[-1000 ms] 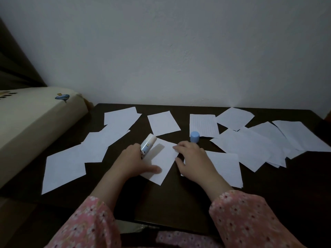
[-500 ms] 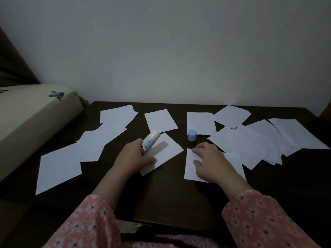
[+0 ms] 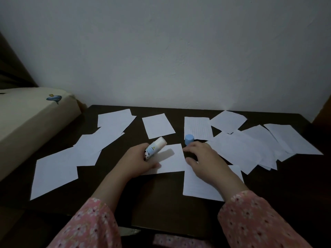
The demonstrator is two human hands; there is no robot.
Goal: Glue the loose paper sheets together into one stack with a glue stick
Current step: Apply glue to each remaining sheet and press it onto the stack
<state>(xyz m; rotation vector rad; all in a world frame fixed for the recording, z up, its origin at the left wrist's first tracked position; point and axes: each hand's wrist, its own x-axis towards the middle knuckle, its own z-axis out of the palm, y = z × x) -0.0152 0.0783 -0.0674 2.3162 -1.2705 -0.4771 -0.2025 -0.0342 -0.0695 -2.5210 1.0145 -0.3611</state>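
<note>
Several loose white paper sheets lie scattered over a dark table [image 3: 161,199]. My left hand [image 3: 138,161] grips an uncapped white glue stick [image 3: 155,146] and its thumb presses a sheet [image 3: 172,159] at the table's middle. My right hand [image 3: 204,158] hovers with fingers spread over the gap between that sheet and a second sheet [image 3: 198,185], its wrist lying across the second sheet. The blue cap [image 3: 189,139] stands just beyond my right fingers.
More sheets overlap in a pile at the right [image 3: 254,147] and spread at the left [image 3: 55,170]. A lined sheet [image 3: 198,127] lies at the back. A cream cushioned edge [image 3: 30,122] borders the table's left. A wall rises behind.
My right hand has moved back to the left, off the lower sheet, toward the middle sheet's right edge. The middle sheet has turned squarer under my left hand.
</note>
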